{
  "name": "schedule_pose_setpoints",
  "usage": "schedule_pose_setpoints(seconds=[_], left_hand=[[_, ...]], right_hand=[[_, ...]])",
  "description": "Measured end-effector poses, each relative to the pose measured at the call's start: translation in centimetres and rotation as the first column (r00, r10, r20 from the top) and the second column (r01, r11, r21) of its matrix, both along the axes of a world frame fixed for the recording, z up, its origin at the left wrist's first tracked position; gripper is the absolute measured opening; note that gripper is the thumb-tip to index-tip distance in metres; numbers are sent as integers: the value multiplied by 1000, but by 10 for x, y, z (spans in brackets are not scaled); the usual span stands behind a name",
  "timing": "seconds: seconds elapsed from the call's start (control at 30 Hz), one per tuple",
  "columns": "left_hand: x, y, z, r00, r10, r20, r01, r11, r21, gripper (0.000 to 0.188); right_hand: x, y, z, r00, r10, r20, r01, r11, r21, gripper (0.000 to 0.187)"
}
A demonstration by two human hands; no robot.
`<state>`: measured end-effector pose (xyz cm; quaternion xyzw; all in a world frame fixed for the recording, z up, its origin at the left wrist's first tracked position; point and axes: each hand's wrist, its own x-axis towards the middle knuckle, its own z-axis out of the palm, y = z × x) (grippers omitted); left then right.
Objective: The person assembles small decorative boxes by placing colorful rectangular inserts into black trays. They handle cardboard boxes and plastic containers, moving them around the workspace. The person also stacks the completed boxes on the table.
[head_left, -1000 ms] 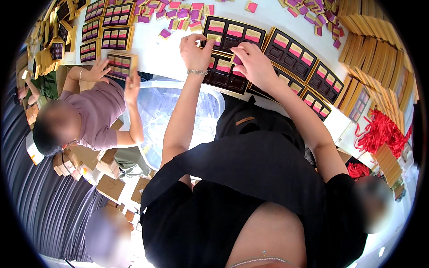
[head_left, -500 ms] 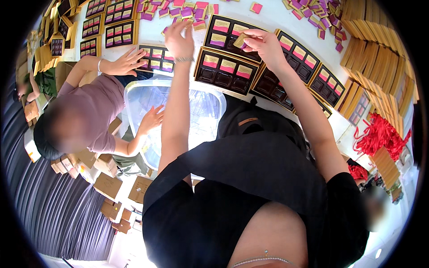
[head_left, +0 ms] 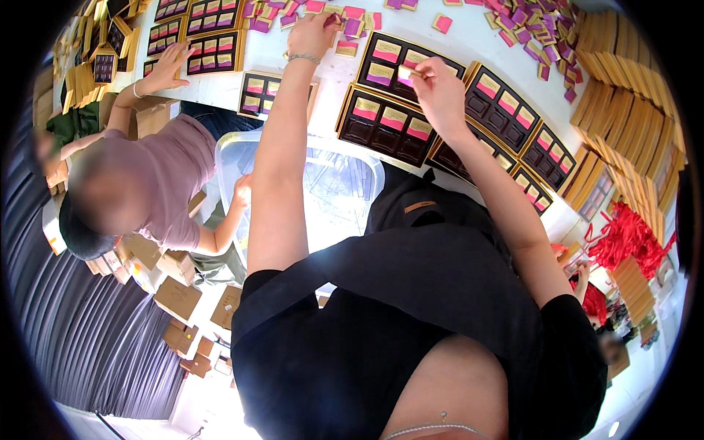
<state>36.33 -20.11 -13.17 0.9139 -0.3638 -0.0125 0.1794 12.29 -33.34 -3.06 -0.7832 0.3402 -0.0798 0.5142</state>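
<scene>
My right hand pinches a small wrapped chocolate square over the lower row of a black-trayed gift box. Pink and purple squares fill other compartments of that box. My left hand reaches to the scattered chocolates at the far side, its fingertips closed at a reddish-purple square. Just nearer stands another box, with pink squares along its far row and bare dark compartments in its near row. To the right, a further box is likewise filled only along its far row.
A pile of loose chocolates lies at the far right, beside stacked gold boxes. Red ribbon is heaped at the right. A translucent plastic tub stands before me. At left, a co-worker's hand touches filled boxes.
My left hand has reached farther out to the loose chocolates, fingers closing there. My right hand has lowered its square toward the near row. The co-worker's hand has shifted left to other boxes.
</scene>
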Motion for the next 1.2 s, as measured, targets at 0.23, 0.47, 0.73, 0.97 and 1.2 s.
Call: schedule_pose_setpoints(seconds=[0.23,0.47,0.73,0.97,1.2], left_hand=[[-43,9,50,439,-97,-893,-606,702,-374,26],[-137,2,114,637,-209,-742,-217,876,-432,41],[-166,-25,109,894,-440,83,445,855,-265,28],[-178,6,97,828,-560,44,539,814,217,65],[-175,5,96,815,-580,10,553,783,284,71]], right_hand=[[-8,0,6,980,178,-94,-201,890,-410,18],[-37,-5,18,972,18,233,2,996,-86,18],[-50,-25,-4,996,-8,94,26,982,-186,16],[-53,-15,-2,999,-32,8,33,972,-231,14],[-54,-16,-10,971,145,188,-43,886,-462,13]])
